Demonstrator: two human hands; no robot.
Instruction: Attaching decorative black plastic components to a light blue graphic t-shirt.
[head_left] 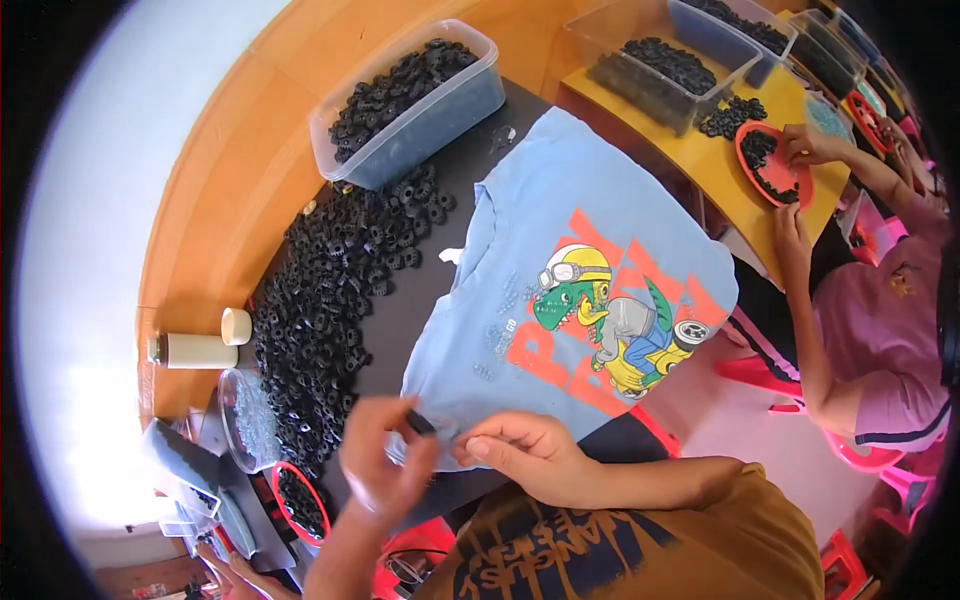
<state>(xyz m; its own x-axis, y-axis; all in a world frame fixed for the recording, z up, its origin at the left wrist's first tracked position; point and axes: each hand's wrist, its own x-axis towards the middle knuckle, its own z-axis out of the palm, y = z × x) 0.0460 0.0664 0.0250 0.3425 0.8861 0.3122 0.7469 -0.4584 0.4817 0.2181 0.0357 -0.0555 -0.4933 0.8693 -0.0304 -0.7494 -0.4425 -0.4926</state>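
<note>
My left hand [385,455], slightly blurred, pinches a small black plastic part [420,423] between thumb and fingers. Just to its right is my right hand [530,455], its thumb and fingertips pressed together. What they hold, if anything, is too small to make out. Both hands are over the near edge of a light blue T-shirt [470,330] with a cartoon dinosaur print, spread across the dark table [390,310]. Small clear pieces [485,371] lie scattered on the cloth. Left of the shirt spreads a large pile of black plastic parts [315,310].
A clear bin [420,120] of black parts stands at the back. On the left are a cream thermos [198,351], a tub of clear pieces [248,420] and a red-rimmed bowl [300,502]. At right, a co-worker's hand [810,145] reaches into a red bowl [745,165].
</note>
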